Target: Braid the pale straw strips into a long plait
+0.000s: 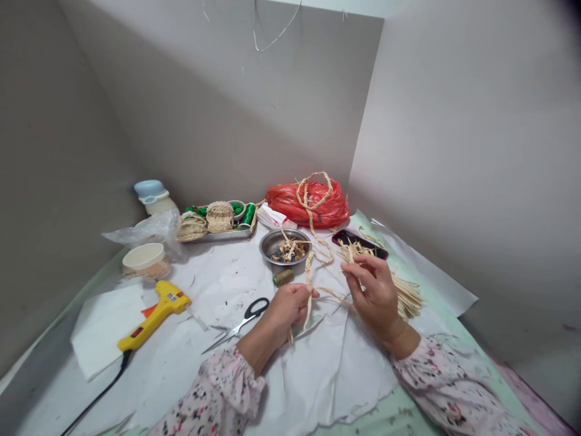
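Note:
My left hand [290, 310] is closed, thumb and fingers pinching the near end of a braided straw cord [308, 269]. Loose straw ends hang below that grip, and one thin strand [333, 295] stretches from it toward the right. The cord runs back across the paper and loops over a red plastic bag. My right hand [374, 297] is raised at the bundle of straw strips [406, 295], its fingertips pinched together at a pale straw strip [351, 257]. Part of the bundle is hidden behind this hand.
Scissors [242, 325] and a yellow glue gun [157, 315] lie left. A metal bowl [263, 247] holds straw scraps, with a thread spool [284, 277] before it. Behind are a tray [218, 235] of woven pieces, the red bag [285, 203] and a phone [381, 251]. Walls enclose the table.

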Demonstrator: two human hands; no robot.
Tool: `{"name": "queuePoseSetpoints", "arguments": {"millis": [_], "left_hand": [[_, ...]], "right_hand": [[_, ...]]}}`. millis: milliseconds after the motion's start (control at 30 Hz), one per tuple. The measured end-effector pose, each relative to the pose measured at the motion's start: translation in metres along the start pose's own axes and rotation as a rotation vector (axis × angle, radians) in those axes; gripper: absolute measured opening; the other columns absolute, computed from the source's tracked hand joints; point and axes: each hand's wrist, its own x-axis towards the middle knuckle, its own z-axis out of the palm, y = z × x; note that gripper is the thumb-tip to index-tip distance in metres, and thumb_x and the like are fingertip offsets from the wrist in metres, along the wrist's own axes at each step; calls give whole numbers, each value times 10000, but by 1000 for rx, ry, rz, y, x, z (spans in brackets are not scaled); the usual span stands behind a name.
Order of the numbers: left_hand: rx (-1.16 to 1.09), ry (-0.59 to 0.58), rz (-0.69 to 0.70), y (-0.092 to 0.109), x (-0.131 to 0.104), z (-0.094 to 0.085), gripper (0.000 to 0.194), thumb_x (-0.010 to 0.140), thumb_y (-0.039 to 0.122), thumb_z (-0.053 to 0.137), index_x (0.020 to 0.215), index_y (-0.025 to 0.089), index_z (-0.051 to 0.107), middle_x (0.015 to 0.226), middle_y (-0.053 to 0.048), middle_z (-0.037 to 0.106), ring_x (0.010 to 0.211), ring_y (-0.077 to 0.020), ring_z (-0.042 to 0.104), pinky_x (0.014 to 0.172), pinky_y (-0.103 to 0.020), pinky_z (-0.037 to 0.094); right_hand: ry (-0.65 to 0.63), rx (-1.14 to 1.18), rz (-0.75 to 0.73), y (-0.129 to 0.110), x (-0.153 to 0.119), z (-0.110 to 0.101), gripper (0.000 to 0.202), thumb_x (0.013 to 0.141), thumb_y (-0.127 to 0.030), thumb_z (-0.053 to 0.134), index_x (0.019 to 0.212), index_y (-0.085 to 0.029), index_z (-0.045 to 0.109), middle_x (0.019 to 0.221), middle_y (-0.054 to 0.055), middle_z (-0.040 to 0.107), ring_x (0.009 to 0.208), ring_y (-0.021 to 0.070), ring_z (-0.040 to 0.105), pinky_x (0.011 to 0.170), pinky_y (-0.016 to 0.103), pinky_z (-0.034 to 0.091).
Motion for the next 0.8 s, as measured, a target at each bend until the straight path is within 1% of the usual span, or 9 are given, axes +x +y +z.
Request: {"name": "queuePoseSetpoints", "arguments": {"millis": [100, 200, 267, 300, 367, 400, 467, 600, 800], "left_hand": [[-2, -5, 6, -1, 1, -1, 233, 746, 349, 587, 815, 127, 580, 438, 117, 263, 384, -36, 157, 422, -228, 48], [-7, -14, 16, -3, 1, -2, 236, 743, 349, 591, 815, 125, 578, 446, 117, 264, 385, -36, 161, 421, -236, 49], [-6, -20, 24, -3, 1, -2, 242, 746, 352, 587, 820, 122, 581, 447, 119, 260, 383, -35, 158, 421, -237, 49], [-5, -22, 29, -3, 1, -1, 246, 746, 355, 586, 820, 120, 584, 449, 119, 258, 383, -34, 156, 421, -237, 49], [-10, -14, 39, -2, 0, -1, 248, 742, 358, 592, 817, 121, 584, 455, 121, 255, 387, -33, 154, 420, -232, 54], [-13, -7, 43, -1, -1, 0, 250, 741, 361, 594, 818, 123, 583, 458, 121, 252, 389, -34, 151, 419, -228, 57], [-9, 6, 48, -1, -1, 1, 253, 743, 371, 593, 819, 129, 581, 458, 122, 246, 393, -36, 143, 420, -224, 56], [58, 37, 84, -5, 2, 0, 262, 754, 411, 588, 755, 150, 560, 442, 109, 278, 386, -41, 162, 423, -226, 64], [171, 105, 117, -11, 7, 1, 312, 746, 454, 590, 651, 162, 536, 442, 88, 316, 396, -51, 214, 439, -226, 107]], "right_hand": [[19, 52, -162, -22, 8, -16, 354, 823, -70, 593, 1099, -290, 622, 1005, 55, 602, 925, 190, 621, 819, 346, 530], [63, 167, -143, -49, 17, -30, 354, 816, -70, 588, 1084, -300, 604, 953, 37, 628, 889, 183, 633, 796, 347, 533], [110, 291, 92, -63, 24, -33, 201, 851, -150, 572, 1004, -274, 608, 904, 41, 629, 806, 178, 632, 706, 330, 536], [58, 379, 297, -67, 27, -32, 131, 879, -211, 549, 991, -256, 600, 857, 38, 624, 713, 159, 619, 621, 298, 526], [-149, 602, 657, -70, 29, -23, 182, 891, -347, 531, 1025, -228, 563, 675, -12, 581, 509, 126, 541, 428, 237, 443], [-255, 675, 791, -68, 27, -16, 249, 865, -388, 560, 1043, -215, 547, 611, -38, 557, 459, 115, 504, 397, 223, 413], [-334, 710, 953, -61, 19, 0, 313, 801, -425, 621, 994, -191, 545, 560, -60, 541, 409, 93, 466, 383, 206, 392], [-343, 701, 1028, -49, -5, 24, 332, 746, -462, 664, 901, -179, 589, 553, -47, 563, 410, 97, 481, 379, 206, 386], [-363, 661, 1014, -51, -18, 27, 340, 793, -464, 614, 963, -171, 648, 530, -26, 581, 419, 120, 520, 407, 226, 429]]}}
